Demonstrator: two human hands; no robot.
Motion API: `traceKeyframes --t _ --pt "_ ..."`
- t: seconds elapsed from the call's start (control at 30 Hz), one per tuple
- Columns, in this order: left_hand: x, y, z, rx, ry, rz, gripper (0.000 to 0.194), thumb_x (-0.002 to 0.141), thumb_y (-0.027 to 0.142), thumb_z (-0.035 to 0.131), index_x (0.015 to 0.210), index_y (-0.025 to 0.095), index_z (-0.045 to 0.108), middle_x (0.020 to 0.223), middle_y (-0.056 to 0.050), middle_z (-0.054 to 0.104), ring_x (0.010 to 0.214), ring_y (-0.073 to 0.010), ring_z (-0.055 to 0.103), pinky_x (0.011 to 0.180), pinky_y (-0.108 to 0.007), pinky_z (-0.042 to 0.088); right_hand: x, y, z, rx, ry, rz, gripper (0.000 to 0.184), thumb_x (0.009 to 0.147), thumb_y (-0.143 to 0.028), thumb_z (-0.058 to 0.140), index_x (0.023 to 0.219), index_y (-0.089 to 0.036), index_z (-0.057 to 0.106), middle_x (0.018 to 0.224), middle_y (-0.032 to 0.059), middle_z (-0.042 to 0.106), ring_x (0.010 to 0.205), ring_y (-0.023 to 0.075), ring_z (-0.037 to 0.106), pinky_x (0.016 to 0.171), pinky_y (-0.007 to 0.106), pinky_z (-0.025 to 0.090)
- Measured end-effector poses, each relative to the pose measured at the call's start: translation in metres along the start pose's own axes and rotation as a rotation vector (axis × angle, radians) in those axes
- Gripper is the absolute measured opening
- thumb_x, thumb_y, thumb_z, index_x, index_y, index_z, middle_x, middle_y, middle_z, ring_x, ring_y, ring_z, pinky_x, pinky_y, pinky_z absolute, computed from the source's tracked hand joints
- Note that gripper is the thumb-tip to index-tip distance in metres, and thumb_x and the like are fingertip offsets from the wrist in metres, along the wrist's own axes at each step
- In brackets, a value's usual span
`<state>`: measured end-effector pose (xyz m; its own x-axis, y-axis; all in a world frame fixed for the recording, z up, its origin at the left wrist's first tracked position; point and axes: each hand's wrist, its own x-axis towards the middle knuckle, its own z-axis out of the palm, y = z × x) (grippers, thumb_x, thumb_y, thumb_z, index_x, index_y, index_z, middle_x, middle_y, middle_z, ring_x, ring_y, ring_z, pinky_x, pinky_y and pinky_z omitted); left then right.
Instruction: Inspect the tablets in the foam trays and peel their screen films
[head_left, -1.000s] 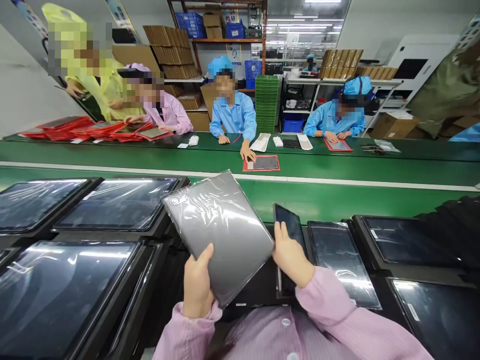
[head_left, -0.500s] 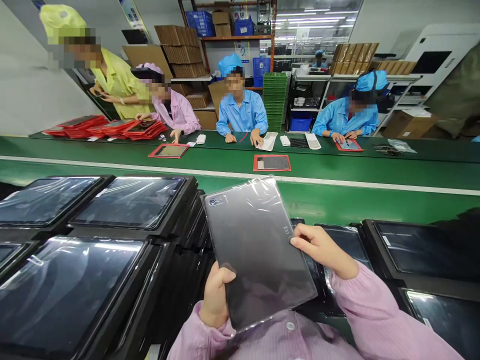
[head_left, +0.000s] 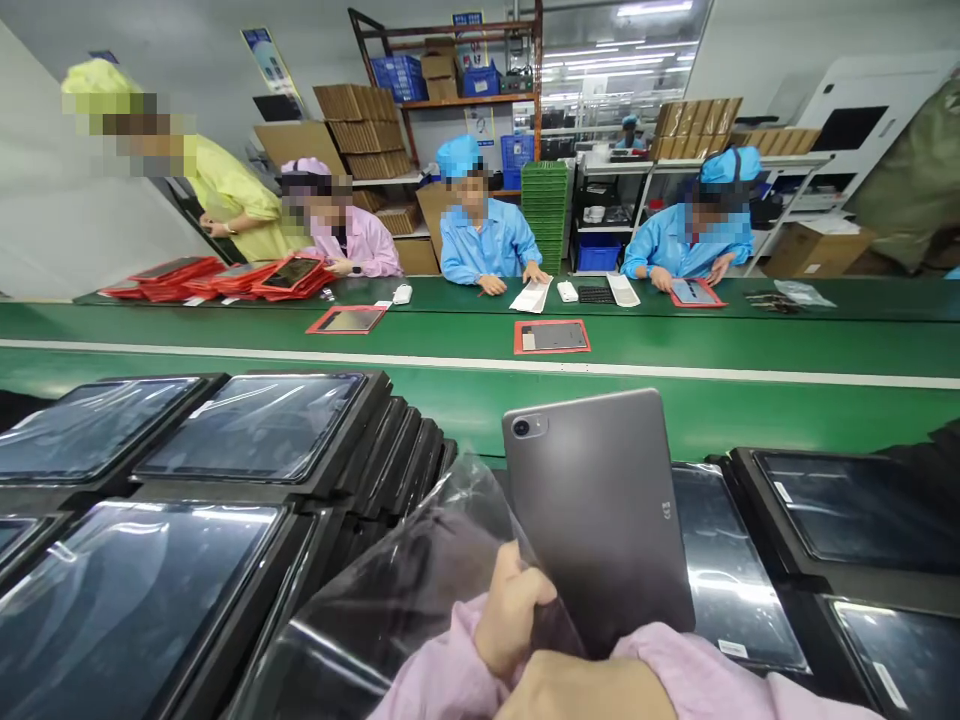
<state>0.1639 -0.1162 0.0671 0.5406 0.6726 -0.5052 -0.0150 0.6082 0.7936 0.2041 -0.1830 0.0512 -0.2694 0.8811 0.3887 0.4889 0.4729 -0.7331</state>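
I hold a grey tablet point(head_left: 600, 510) upright in front of me, its back and camera lens facing me. A clear plastic bag point(head_left: 390, 590) hangs off its lower left side, slid off the tablet. My left hand point(head_left: 511, 612) is closed, pinching the bag at the tablet's lower left edge. My right hand point(head_left: 589, 690) sits at the tablet's bottom edge and supports it; only the back of that hand shows.
Black trays with wrapped tablets point(head_left: 255, 425) are stacked to my left, and more point(head_left: 847, 510) lie to my right. Beyond runs a green conveyor point(head_left: 750, 350) carrying red-framed tablets point(head_left: 551, 337). Several workers sit on its far side, with shelves of boxes behind them.
The tablet has come out of its plastic bag and now stands upright. The bag has been pulled down to the left, and my right hand has dropped from the tablet's right edge to its bottom.
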Motion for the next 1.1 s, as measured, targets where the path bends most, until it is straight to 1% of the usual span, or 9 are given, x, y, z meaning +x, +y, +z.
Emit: traceKeyframes --t 0.17,0.33,0.4,0.5,0.6,0.7,0.8,0.93,1.1 --pt "0.004 0.000 -0.003 0.014 -0.097 -0.014 0.015 0.041 0.017 0.048 0.055 0.017 0.052 0.048 0.004 0.049 0.050 -0.0118 0.041 0.051 -0.026 0.035 -0.011 -0.021 -0.045 0.170 0.342 0.138 0.034 0.091 -0.042 0.044 0.063 -0.024 0.052 0.047 -0.0040 0.045 0.043 0.0107 0.046 0.044 0.022 0.039" --pt "0.014 0.003 0.000 0.118 -0.050 0.248 0.018 0.050 0.019 0.050 0.065 0.015 0.060 0.059 0.001 0.057 0.058 -0.0138 0.048 0.059 -0.026 0.042 -0.045 -0.027 -0.094 0.051 0.974 0.447 0.010 0.090 -0.031 0.049 0.086 -0.023 0.053 0.065 -0.0014 0.055 0.055 0.0113 0.053 0.051 0.021 0.046" --pt "0.011 -0.002 0.004 0.259 -0.055 0.344 0.025 0.057 0.021 0.050 0.076 0.014 0.064 0.069 -0.003 0.063 0.065 -0.0174 0.054 0.063 -0.029 0.046 -0.046 -0.019 -0.092 -0.017 0.995 0.509 0.026 0.079 -0.032 0.063 0.101 -0.022 0.054 0.085 0.0046 0.063 0.073 0.0161 0.062 0.063 0.027 0.053" --pt "0.005 -0.011 0.007 0.562 -0.276 0.656 0.042 0.068 0.024 0.051 0.108 0.014 0.062 0.104 -0.013 0.065 0.094 -0.0254 0.060 0.082 -0.037 0.048 -0.032 -0.007 -0.078 -0.031 0.902 0.577 0.062 0.064 -0.035 0.071 0.119 -0.018 0.049 0.120 0.0139 0.056 0.108 0.0281 0.056 0.086 0.042 0.050" --pt "0.010 -0.006 0.000 0.795 -0.495 0.959 0.060 0.069 0.028 0.058 0.127 0.016 0.050 0.136 -0.017 0.046 0.127 -0.0315 0.040 0.104 -0.048 0.033 -0.022 0.003 -0.073 0.151 1.025 0.705 0.046 0.067 -0.041 0.066 0.105 -0.017 0.058 0.103 0.0123 0.066 0.097 0.0292 0.061 0.085 0.045 0.049" --pt "0.028 0.012 -0.018 0.758 -0.184 0.779 0.067 0.070 0.039 0.060 0.130 0.014 0.046 0.141 -0.018 0.039 0.132 -0.0340 0.032 0.108 -0.052 0.024 -0.021 0.013 -0.079 0.540 1.159 0.762 0.042 0.063 -0.044 0.068 0.096 -0.020 0.061 0.088 0.0072 0.070 0.085 0.0274 0.065 0.078 0.042 0.052" --pt "0.046 0.027 -0.043 0.525 -0.043 0.367 0.067 0.069 0.050 0.059 0.122 0.010 0.053 0.126 -0.019 0.056 0.118 -0.0343 0.050 0.101 -0.049 0.037 -0.019 0.035 -0.081 0.702 1.032 0.716 0.045 0.066 -0.045 0.067 0.103 -0.019 0.060 0.097 0.0069 0.070 0.087 0.0259 0.065 0.077 0.039 0.052" --pt "0.057 0.026 -0.084 0.345 0.132 0.223 0.063 0.059 0.051 0.067 0.106 0.011 0.062 0.099 -0.012 0.070 0.100 -0.0299 0.061 0.091 -0.040 0.046 -0.003 0.086 -0.085 -0.018 0.504 0.871 0.042 0.091 -0.034 0.033 0.125 -0.015 0.049 0.119 0.0107 0.061 0.100 0.0204 0.061 0.086 0.035 0.048" --pt "0.071 0.014 -0.125 0.427 0.368 0.069 0.049 0.064 0.037 0.061 0.105 0.011 0.064 0.094 -0.010 0.072 0.100 -0.0285 0.062 0.088 -0.037 0.047 0.012 0.142 -0.096 -0.451 0.287 1.007 0.038 0.087 -0.026 0.050 0.121 -0.012 0.053 0.130 0.0167 0.052 0.127 0.0297 0.038 0.109 0.052 0.010"
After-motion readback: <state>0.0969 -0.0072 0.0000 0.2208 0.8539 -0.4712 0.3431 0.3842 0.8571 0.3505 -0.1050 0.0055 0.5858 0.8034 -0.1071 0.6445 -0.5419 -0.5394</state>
